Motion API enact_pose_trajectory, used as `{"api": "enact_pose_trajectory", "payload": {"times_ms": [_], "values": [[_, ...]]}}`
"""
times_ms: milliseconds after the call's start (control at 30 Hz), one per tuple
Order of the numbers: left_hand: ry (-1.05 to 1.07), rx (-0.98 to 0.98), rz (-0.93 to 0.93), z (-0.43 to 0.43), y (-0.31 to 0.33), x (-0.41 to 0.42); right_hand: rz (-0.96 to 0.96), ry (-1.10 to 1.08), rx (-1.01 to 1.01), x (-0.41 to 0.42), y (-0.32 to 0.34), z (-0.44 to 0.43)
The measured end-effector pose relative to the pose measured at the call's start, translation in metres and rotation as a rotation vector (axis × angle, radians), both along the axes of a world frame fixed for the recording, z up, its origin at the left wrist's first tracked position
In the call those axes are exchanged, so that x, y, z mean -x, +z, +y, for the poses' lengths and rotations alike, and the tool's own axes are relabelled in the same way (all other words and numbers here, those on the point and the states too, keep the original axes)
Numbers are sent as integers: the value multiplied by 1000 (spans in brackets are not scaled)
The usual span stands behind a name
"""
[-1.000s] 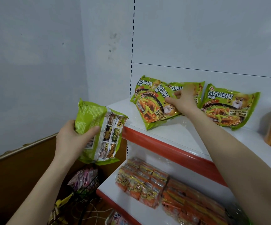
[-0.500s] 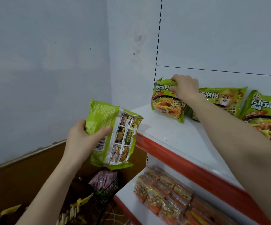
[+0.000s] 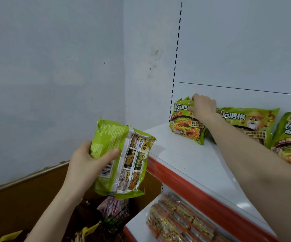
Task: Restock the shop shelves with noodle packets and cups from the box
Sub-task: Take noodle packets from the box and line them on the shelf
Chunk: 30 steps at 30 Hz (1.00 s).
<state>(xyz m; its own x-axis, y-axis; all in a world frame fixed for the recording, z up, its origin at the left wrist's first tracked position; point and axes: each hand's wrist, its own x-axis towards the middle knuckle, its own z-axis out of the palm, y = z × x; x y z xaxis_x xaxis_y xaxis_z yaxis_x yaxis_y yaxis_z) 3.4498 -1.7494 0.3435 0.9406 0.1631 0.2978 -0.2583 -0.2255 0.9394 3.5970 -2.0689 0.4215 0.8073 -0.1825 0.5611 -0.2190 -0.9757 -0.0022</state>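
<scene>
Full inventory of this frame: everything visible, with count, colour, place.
leftmost green plastic noodle packet: one, green, upright at the left end of the upper shelf
other green noodle packets: two seen, green, leaning on the back panel to its right
held green noodle packet: one, green, printed back showing, in the air left of the shelf
white upper shelf with red front edge: one
orange and yellow packets: many, count unclear, lying in rows on the lower shelf
black wire basket: one, low beside the shelves, pink packets in it
left hand: grips the held packet
right hand: fingers pinch the leftmost packet's top
</scene>
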Motion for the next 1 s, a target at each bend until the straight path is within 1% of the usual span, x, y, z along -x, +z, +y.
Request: {"api": "enact_pose_trajectory", "payload": {"times_ms": [133,267,433,500,600,633,733,833,900,933,1000], "values": [[-6,-14,18,-1,-4,-1,45,44,-73,0,3,-8],[2,-27,23,-3,-4,-1,-19,118,-184,-4,4,-10],[6,-23,38,-5,-5,-3,-12,150,-183,-10,0,-8],[3,-20,37,-5,-5,-3,21,116,-118,-8,1,-10],[-2,-12,32,-7,-5,-3,122,-7,139,-4,0,-14],[-3,-10,30,-8,-6,-3,144,-28,187,-2,-2,-14],[-10,-16,19,-9,-5,-5,165,-56,218,0,-7,-13],[-23,-25,-4,-11,-3,-6,126,-43,177,4,-10,-9],[-27,-28,-24,-12,1,-5,17,28,110,9,-12,-4],[-31,-28,-34,-12,3,-5,-41,94,33,13,-12,0],[-37,-39,-63,-12,10,-6,-107,273,-228,27,-7,14]]}}
